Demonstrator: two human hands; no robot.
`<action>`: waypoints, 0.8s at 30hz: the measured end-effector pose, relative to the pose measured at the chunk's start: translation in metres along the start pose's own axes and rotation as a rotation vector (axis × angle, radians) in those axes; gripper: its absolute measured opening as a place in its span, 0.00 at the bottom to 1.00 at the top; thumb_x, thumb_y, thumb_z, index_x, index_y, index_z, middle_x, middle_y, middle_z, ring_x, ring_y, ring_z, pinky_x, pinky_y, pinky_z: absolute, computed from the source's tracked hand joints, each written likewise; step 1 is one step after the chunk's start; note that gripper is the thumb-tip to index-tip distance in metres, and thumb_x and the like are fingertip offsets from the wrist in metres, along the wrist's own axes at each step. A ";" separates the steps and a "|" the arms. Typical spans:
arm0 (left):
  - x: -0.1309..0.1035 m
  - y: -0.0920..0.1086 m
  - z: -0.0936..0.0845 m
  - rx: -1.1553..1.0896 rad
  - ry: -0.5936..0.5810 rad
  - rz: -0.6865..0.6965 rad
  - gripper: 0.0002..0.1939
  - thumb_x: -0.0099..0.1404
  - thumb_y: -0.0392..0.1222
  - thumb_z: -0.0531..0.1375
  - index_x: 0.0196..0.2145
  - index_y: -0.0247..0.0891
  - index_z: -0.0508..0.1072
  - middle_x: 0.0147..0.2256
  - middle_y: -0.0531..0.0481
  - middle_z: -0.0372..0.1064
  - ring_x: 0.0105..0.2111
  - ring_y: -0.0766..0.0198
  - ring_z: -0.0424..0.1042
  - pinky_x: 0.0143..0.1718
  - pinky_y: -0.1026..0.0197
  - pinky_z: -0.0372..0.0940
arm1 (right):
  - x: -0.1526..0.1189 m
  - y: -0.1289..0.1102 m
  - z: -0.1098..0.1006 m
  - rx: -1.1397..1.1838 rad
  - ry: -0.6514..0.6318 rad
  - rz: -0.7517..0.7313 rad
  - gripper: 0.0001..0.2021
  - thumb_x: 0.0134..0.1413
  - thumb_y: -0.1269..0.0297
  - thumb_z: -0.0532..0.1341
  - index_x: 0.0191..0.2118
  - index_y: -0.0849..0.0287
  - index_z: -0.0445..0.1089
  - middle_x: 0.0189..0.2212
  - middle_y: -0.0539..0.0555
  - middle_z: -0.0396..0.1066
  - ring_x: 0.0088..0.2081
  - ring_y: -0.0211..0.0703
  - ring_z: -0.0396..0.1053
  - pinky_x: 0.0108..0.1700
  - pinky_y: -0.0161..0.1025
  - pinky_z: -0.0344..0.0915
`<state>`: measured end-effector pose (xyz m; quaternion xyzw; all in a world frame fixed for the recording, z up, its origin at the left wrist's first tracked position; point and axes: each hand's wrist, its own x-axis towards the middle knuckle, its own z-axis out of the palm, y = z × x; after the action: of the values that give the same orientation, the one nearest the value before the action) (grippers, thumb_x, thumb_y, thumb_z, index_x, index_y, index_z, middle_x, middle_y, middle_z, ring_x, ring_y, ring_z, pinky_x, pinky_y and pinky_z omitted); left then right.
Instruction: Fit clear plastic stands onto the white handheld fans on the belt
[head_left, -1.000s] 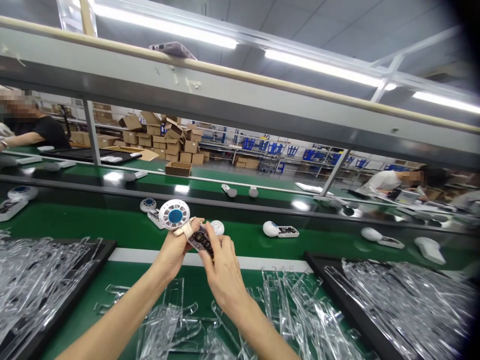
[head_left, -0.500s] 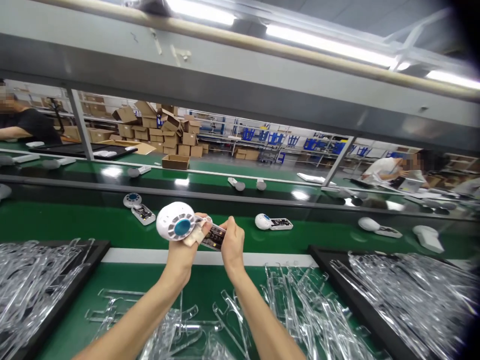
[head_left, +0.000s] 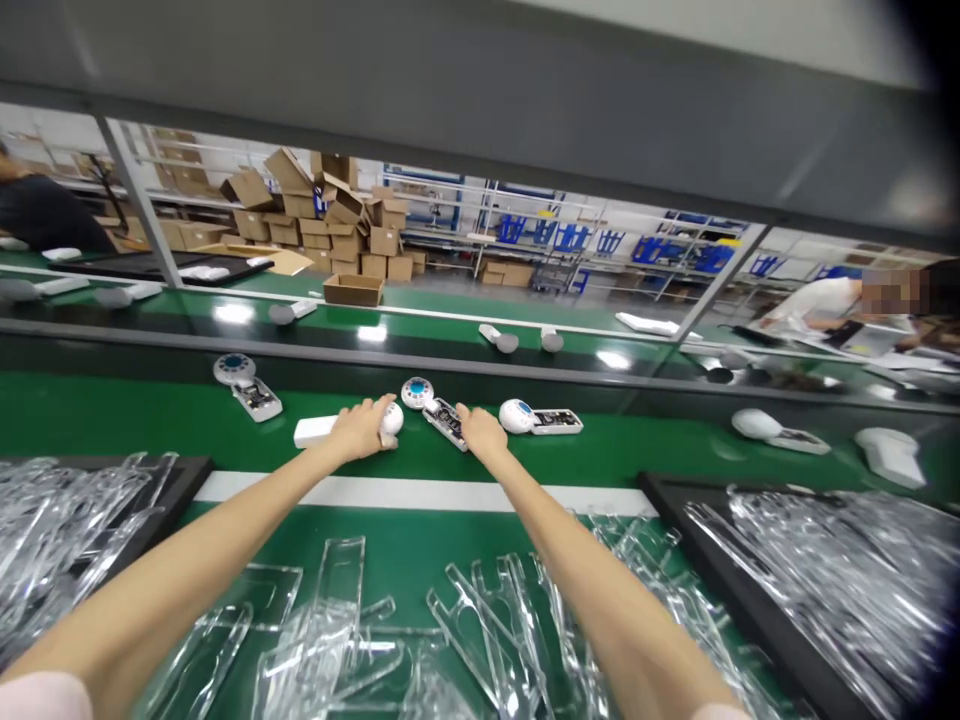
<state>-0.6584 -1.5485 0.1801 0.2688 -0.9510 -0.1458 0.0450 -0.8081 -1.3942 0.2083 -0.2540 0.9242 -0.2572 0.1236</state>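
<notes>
So both bare hands are stretched out to the middle of the frame, over a long green work surface [head_left: 165,425], just past the flat white strip [head_left: 420,494] that runs across it.

The piece that matters is a white plastic paddle-shaped gadget [head_left: 445,419] with a round blue-centred head and an open handle showing a dark circuit board. It sits almost dead centre, between the two hands. Its long axis runs on a slant: head toward the upper left, handle end toward the lower right. That puts the right hand [head_left: 484,434] way nearer, with fingertips right at that lower handle end. They look like they're touching it, but whether they're pinching it or just resting, can't tell.

The left hand [head_left: 361,430] is on the other side, lying over the neck of a plain white closed-handled gadget [head_left: 315,432], handle sticking out left, round head poking out right. Fingers and thumb straddle it; how firmly they're closed, can't tell either. That one lies roughly crosswise, its head just beside the centre piece's head.

Two more with bare boards flank them: a white open-handled one on the right [head_left: 556,422], near the right hand, and a white blue-dotted one on the left [head_left: 256,397], further off. Loose clear plastic frames [head_left: 337,640] litter the bottom of the frame, below the forearms.
</notes>
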 end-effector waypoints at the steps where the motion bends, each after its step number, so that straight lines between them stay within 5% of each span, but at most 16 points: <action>1: 0.000 -0.003 0.003 0.010 0.008 -0.014 0.41 0.53 0.50 0.61 0.63 0.38 0.53 0.51 0.31 0.63 0.49 0.37 0.64 0.48 0.43 0.56 | -0.009 -0.001 -0.006 -0.036 0.004 -0.048 0.16 0.63 0.56 0.53 0.46 0.63 0.67 0.47 0.60 0.68 0.49 0.47 0.66 0.50 0.48 0.62; 3: -0.001 -0.009 0.006 0.010 0.037 -0.023 0.38 0.55 0.48 0.59 0.61 0.39 0.54 0.50 0.32 0.64 0.50 0.39 0.64 0.49 0.44 0.55 | -0.036 0.001 -0.021 -0.091 -0.020 -0.145 0.15 0.64 0.57 0.51 0.44 0.62 0.69 0.46 0.61 0.69 0.50 0.49 0.66 0.49 0.45 0.60; 7: -0.009 -0.016 -0.002 -0.035 0.123 -0.035 0.33 0.56 0.48 0.59 0.58 0.41 0.57 0.49 0.37 0.65 0.50 0.42 0.64 0.49 0.47 0.56 | -0.113 0.021 -0.047 -0.181 -0.228 -0.288 0.11 0.58 0.58 0.58 0.30 0.58 0.72 0.30 0.54 0.74 0.36 0.47 0.72 0.38 0.39 0.61; 12: -0.026 0.014 -0.042 -0.744 0.442 0.082 0.35 0.49 0.49 0.67 0.54 0.42 0.62 0.46 0.45 0.67 0.44 0.53 0.68 0.44 0.58 0.62 | -0.182 0.048 -0.035 -0.450 -0.397 -0.341 0.21 0.47 0.62 0.69 0.47 0.63 0.68 0.43 0.62 0.73 0.46 0.58 0.70 0.43 0.46 0.63; 18: -0.070 0.064 -0.088 -1.618 0.338 0.109 0.27 0.45 0.48 0.70 0.43 0.41 0.69 0.36 0.49 0.69 0.32 0.61 0.71 0.34 0.59 0.67 | -0.193 0.065 -0.026 -0.234 -0.334 -0.389 0.13 0.57 0.71 0.56 0.49 0.61 0.68 0.41 0.59 0.74 0.46 0.51 0.71 0.47 0.46 0.64; 21: -0.089 0.074 -0.092 -1.823 0.294 0.081 0.26 0.43 0.52 0.71 0.37 0.38 0.71 0.34 0.46 0.71 0.32 0.59 0.71 0.36 0.55 0.69 | -0.192 0.070 -0.039 0.037 -0.148 -0.483 0.16 0.62 0.70 0.47 0.50 0.59 0.67 0.44 0.58 0.71 0.46 0.44 0.70 0.49 0.42 0.65; 24: -0.100 0.082 -0.088 -1.959 0.262 0.097 0.25 0.44 0.52 0.71 0.37 0.39 0.70 0.33 0.47 0.72 0.33 0.56 0.72 0.36 0.51 0.71 | -0.190 0.060 -0.053 0.227 0.041 -0.530 0.22 0.64 0.67 0.41 0.61 0.55 0.56 0.47 0.57 0.69 0.39 0.40 0.71 0.43 0.40 0.68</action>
<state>-0.5999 -1.4514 0.2884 0.0877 -0.4078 -0.8352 0.3583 -0.6921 -1.2269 0.2383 -0.4659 0.7931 -0.3875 0.0610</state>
